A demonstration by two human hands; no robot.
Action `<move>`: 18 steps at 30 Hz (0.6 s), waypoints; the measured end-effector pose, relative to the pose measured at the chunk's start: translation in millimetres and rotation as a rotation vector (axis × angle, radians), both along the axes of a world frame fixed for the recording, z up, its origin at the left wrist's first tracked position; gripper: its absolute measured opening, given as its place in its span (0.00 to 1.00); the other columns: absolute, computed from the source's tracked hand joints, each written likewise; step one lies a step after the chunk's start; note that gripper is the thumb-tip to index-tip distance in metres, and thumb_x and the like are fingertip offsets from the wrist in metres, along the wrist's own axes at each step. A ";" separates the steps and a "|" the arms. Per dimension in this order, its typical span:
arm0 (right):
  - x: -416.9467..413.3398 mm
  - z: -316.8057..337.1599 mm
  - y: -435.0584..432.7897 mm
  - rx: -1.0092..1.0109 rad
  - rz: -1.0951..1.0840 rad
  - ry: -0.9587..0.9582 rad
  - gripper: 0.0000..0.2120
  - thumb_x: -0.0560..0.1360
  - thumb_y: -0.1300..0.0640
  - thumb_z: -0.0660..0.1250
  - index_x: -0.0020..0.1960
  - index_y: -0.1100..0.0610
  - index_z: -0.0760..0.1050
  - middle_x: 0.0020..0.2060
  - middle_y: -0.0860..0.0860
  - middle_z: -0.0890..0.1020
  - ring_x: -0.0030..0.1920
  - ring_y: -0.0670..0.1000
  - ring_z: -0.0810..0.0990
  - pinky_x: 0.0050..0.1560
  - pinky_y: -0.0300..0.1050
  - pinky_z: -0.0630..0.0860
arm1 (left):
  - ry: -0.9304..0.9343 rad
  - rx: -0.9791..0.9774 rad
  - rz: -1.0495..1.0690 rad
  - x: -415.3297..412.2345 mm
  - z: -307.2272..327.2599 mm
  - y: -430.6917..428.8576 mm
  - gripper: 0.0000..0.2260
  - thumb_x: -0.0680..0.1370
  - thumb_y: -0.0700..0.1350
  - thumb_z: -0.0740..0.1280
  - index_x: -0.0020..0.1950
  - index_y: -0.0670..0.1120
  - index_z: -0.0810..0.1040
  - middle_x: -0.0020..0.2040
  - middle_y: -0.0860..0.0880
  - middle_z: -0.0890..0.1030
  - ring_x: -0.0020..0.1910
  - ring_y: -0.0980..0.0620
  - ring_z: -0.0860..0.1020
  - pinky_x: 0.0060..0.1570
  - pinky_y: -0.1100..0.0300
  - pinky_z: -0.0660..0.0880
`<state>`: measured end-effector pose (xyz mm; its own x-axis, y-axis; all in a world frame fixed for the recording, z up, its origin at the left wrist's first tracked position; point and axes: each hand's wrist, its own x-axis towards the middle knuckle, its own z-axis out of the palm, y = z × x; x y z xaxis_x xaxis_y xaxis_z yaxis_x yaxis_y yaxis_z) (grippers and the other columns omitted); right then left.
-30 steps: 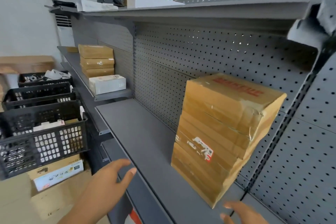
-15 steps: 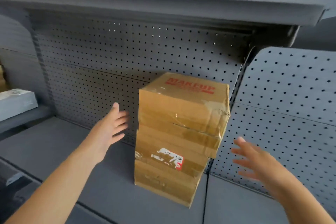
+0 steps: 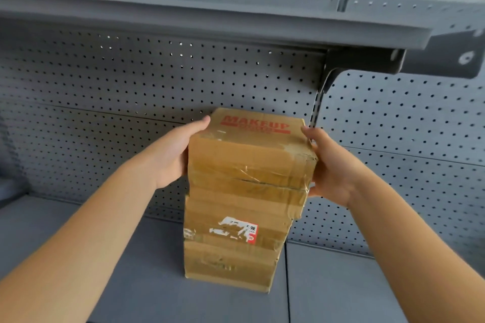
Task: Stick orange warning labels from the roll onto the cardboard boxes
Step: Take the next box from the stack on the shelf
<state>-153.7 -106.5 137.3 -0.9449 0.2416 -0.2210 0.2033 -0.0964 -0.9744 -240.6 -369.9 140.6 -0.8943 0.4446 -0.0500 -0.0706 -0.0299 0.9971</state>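
A stack of brown cardboard boxes stands on the grey shelf (image 3: 126,270), against the pegboard back. The top box (image 3: 252,157) has red "MAKEUP" print on its lid and clear tape across its front. My left hand (image 3: 172,155) grips its left side, thumb at the top edge. My right hand (image 3: 332,165) grips its right side, thumb at the top right corner. The fingers of both hands are hidden behind the box. A lower box (image 3: 231,257) carries a torn white and red sticker (image 3: 237,231). No label roll and no orange label are in view.
An upper grey shelf (image 3: 210,23) overhangs the stack, held by a metal bracket (image 3: 425,60) at the right. The perforated back panel (image 3: 118,102) runs behind. A seam (image 3: 287,283) splits the lower shelf just right of the stack.
Both hands have moved in from the open air and closed onto the sides of the top box. The view has come closer and turned to face the stack.
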 end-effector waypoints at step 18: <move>97.9 6.8 30.5 -0.035 -0.182 0.137 0.15 0.78 0.47 0.66 0.60 0.53 0.81 0.47 0.52 0.87 0.44 0.52 0.84 0.50 0.52 0.81 | 0.110 -0.051 -0.161 50.4 -4.8 38.8 0.32 0.63 0.73 0.72 0.64 0.61 0.81 0.66 0.58 0.81 0.74 0.50 0.71 0.77 0.41 0.57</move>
